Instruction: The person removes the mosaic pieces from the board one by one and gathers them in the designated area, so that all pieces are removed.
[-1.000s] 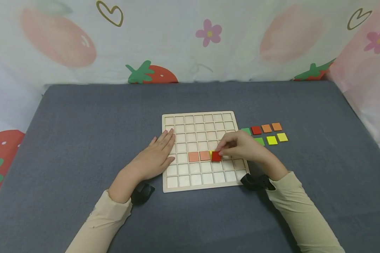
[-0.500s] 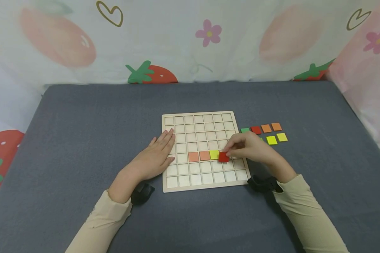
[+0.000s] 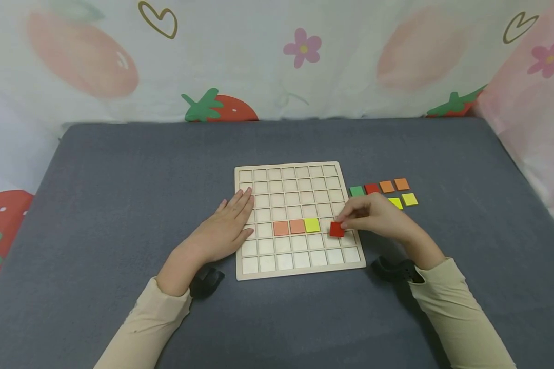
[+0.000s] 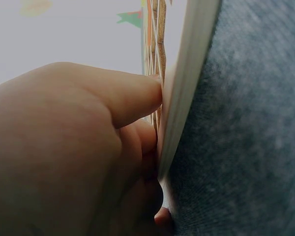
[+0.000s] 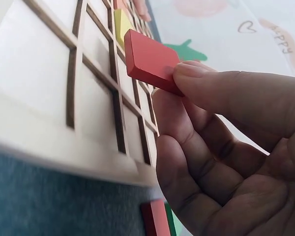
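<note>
A pale wooden grid board (image 3: 288,273) lies on the grey table. Two salmon tiles (image 3: 281,228) and a yellow tile (image 3: 311,225) sit side by side in one of its rows. My right hand (image 3: 374,218) pinches a red square tile (image 5: 152,59) between thumb and fingers, over the right part of that same row. In the right wrist view the tile is tilted and held above the cells. My left hand (image 3: 223,225) lies flat with straight fingers on the board's left edge; the left wrist view shows its thumb (image 4: 137,96) against the rim.
Right of the board lie loose tiles: a green one (image 3: 357,191), a red one (image 3: 371,188), two orange ones (image 3: 387,186) and two yellow ones (image 3: 409,199), partly hidden by the right hand. A patterned curtain (image 3: 341,77) stands behind the table.
My right hand has moved to the right along the row with the red tile, uncovering the yellow tile in the board. The left hand has stayed in place.
</note>
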Demonstrator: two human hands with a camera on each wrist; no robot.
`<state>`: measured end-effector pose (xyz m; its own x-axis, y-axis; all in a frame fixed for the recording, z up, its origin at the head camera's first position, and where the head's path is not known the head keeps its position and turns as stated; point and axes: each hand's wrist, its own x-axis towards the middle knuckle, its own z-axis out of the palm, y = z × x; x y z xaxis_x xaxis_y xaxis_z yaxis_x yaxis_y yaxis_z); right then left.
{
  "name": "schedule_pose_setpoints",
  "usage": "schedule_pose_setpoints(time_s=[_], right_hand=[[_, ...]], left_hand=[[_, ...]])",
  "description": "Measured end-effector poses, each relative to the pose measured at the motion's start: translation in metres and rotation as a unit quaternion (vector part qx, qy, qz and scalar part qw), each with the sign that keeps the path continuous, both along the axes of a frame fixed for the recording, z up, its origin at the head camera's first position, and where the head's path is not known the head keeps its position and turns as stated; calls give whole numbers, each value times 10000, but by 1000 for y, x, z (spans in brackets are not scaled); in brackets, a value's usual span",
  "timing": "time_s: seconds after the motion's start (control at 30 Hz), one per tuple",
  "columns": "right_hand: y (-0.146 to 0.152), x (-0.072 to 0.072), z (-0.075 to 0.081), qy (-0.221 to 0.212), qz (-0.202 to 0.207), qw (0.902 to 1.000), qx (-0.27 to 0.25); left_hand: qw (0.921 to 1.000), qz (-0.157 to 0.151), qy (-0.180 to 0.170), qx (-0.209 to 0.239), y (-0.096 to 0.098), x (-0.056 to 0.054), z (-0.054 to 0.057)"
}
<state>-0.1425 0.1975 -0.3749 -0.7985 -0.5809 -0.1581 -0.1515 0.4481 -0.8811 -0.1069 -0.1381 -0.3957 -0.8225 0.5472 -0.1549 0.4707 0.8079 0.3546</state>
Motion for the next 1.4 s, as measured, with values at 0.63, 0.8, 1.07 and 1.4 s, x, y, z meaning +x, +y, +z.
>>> schedule_pose_setpoints(time_s=[0.63, 0.8, 1.07, 1.4], right_hand=[[35, 8, -1, 114, -285, 9995, 83], [41, 10, 1, 113, -356, 9992, 167], [50, 12, 0, 303, -309, 9987, 263], [57, 11, 2, 143, -400, 9971, 639]], left_hand=[[10000, 4, 45, -22, 0, 0, -2], [10000, -3, 56, -2, -1, 0, -3], [9998, -71, 161, 91, -1, 0, -3], [9999, -71, 110, 47, -1, 0, -2]])
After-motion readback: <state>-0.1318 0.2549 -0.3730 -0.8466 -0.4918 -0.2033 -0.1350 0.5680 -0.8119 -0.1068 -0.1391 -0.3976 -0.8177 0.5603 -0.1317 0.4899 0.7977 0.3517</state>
